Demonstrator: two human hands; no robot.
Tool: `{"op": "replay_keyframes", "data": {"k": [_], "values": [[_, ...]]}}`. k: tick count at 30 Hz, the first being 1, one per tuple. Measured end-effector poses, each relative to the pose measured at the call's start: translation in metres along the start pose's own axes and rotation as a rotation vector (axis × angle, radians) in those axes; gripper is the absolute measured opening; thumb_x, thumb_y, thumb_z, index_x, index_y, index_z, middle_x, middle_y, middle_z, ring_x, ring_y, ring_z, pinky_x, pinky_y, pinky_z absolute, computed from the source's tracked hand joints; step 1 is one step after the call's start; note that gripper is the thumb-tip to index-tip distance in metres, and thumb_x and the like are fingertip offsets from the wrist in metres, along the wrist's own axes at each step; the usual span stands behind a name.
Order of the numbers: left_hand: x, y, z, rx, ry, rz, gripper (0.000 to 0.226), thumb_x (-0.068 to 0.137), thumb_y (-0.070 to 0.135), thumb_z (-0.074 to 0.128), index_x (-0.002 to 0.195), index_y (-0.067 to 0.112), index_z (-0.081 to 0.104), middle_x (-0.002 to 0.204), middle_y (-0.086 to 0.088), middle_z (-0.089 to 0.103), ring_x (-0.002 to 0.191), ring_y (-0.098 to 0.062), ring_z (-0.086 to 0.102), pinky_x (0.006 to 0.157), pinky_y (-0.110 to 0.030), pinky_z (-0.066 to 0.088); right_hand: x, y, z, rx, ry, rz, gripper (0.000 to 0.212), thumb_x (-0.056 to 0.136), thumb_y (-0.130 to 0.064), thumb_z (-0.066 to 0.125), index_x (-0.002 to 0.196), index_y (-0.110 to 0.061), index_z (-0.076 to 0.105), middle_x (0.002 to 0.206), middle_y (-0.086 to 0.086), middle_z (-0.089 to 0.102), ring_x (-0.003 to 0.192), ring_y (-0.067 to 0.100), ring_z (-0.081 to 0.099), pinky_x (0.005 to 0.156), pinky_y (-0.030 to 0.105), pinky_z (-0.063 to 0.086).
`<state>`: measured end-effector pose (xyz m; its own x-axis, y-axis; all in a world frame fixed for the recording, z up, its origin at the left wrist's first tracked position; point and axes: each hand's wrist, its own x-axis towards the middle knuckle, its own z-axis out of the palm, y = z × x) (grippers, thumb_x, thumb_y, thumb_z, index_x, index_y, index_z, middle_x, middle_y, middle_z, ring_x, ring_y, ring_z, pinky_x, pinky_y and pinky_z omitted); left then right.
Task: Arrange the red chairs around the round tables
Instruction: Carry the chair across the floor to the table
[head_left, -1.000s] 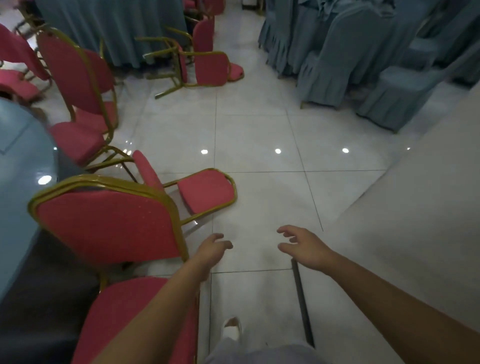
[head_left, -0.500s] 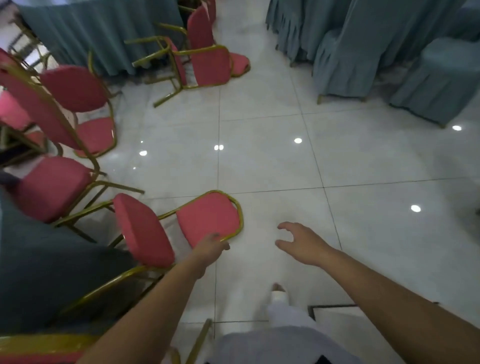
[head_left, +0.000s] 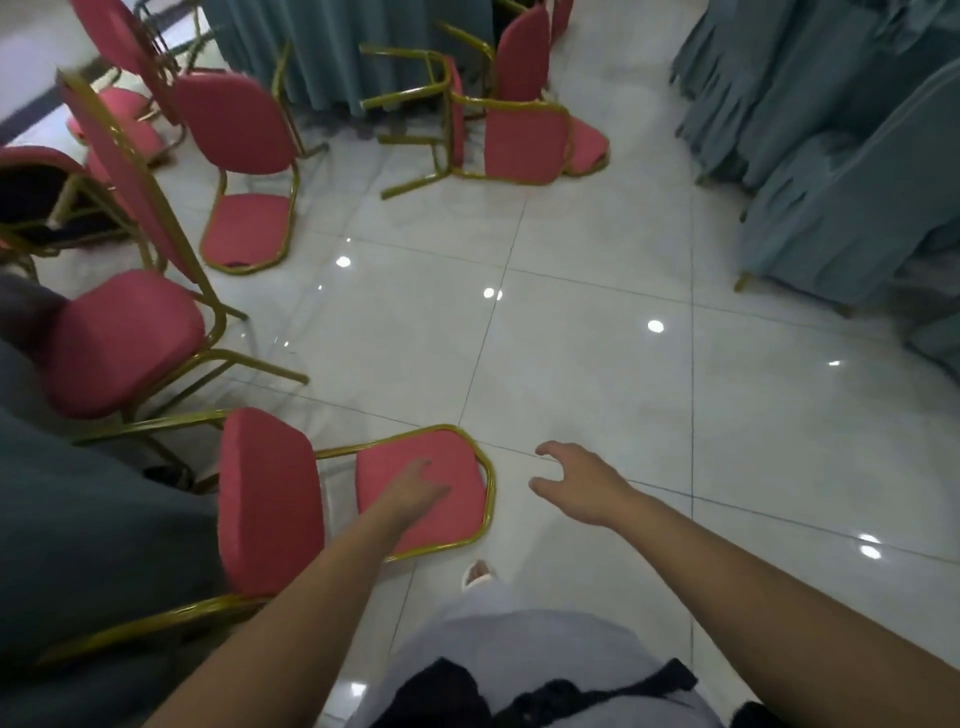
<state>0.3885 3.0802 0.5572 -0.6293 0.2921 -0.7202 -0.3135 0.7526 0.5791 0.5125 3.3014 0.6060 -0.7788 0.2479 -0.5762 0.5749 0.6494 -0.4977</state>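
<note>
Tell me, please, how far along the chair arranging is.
Done: two upright chairs stand near the draped table. In hand: the left hand reaches over the backrest of the toppled chair; the right hand hangs open. Left: righting it, plus the tipped chair farther off.

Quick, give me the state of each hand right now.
Left hand: open, fingers spread over the backrest of the tipped red chair; contact cannot be told.
Right hand: open, fingers loosely curved, holding nothing.

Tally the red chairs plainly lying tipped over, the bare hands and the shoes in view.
Tipped-over red padded chairs with gold metal frames: 2
Bare hands: 2, left hand and right hand
White shoe: 1
Total: 5
</note>
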Motion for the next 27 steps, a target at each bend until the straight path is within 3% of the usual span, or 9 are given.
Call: {"op": "replay_keyframes", "data": {"k": [4, 10, 15, 18, 22, 27], "values": [[0.034, 0.029, -0.021, 0.112, 0.005, 0.019, 0.072, 0.091, 0.024, 0.066, 0.152, 0.021, 0.030, 0.153, -0.010, 0.034, 0.130, -0.028, 0.045, 0.105, -0.041, 0.043, 0.058, -0.019, -0.044, -0.116, -0.091, -0.061, 0.062, 0.091, -0.049, 0.058, 0.146, -0.028, 0.040, 0.151, 0.002, 0.041, 0.134, 0.021, 0.044, 0.105, 0.033, 0.038], [0.055, 0.036, -0.052, 0.222, 0.219, -0.076, 0.083, 0.083, 0.042, 0.067, 0.154, 0.028, 0.024, 0.159, -0.003, 0.026, 0.142, -0.026, 0.030, 0.113, -0.048, 0.033, 0.152, -0.068, -0.072, -0.317, -0.268, -0.238, 0.064, 0.091, -0.051, 0.056, 0.148, -0.027, 0.039, 0.152, 0.002, 0.040, 0.135, 0.022, 0.043, 0.109, 0.038, 0.038], [0.062, 0.032, -0.040, 0.176, 0.411, -0.334, 0.079, 0.079, 0.047, 0.061, 0.150, 0.035, 0.026, 0.154, 0.001, 0.030, 0.139, -0.030, 0.031, 0.110, -0.050, 0.027, 0.236, -0.106, -0.079, -0.464, -0.454, -0.511, 0.050, 0.088, -0.050, 0.058, 0.135, -0.032, 0.051, 0.133, -0.001, 0.056, 0.108, 0.016, 0.054, 0.084, 0.032, 0.043], [0.067, 0.040, -0.001, -0.023, 0.509, -0.487, 0.081, 0.079, 0.046, 0.062, 0.151, 0.035, 0.026, 0.156, 0.000, 0.025, 0.142, -0.030, 0.025, 0.114, -0.050, 0.027, 0.283, -0.111, -0.083, -0.642, -0.502, -0.722, 0.052, 0.087, -0.051, 0.058, 0.134, -0.030, 0.052, 0.134, 0.002, 0.056, 0.125, 0.026, 0.050, 0.097, 0.042, 0.044], [0.074, 0.079, 0.078, -0.296, 0.599, -0.692, 0.085, 0.079, 0.044, 0.062, 0.152, 0.038, 0.020, 0.161, -0.005, 0.016, 0.147, -0.033, 0.013, 0.117, -0.052, 0.018, 0.324, -0.095, -0.103, -0.826, -0.561, -1.027, 0.060, 0.087, -0.050, 0.057, 0.142, -0.028, 0.046, 0.149, 0.005, 0.041, 0.142, 0.025, 0.025, 0.114, 0.046, 0.022], [0.091, 0.112, 0.151, -0.358, 0.557, -0.816, 0.085, 0.083, 0.042, 0.059, 0.153, 0.042, 0.011, 0.164, -0.001, 0.003, 0.150, -0.031, 0.000, 0.118, -0.054, 0.006, 0.361, -0.070, -0.121, -1.044, -0.641, -1.125, 0.065, 0.090, -0.051, 0.053, 0.148, -0.027, 0.036, 0.156, 0.009, 0.030, 0.148, 0.031, 0.012, 0.116, 0.051, 0.014]]}}
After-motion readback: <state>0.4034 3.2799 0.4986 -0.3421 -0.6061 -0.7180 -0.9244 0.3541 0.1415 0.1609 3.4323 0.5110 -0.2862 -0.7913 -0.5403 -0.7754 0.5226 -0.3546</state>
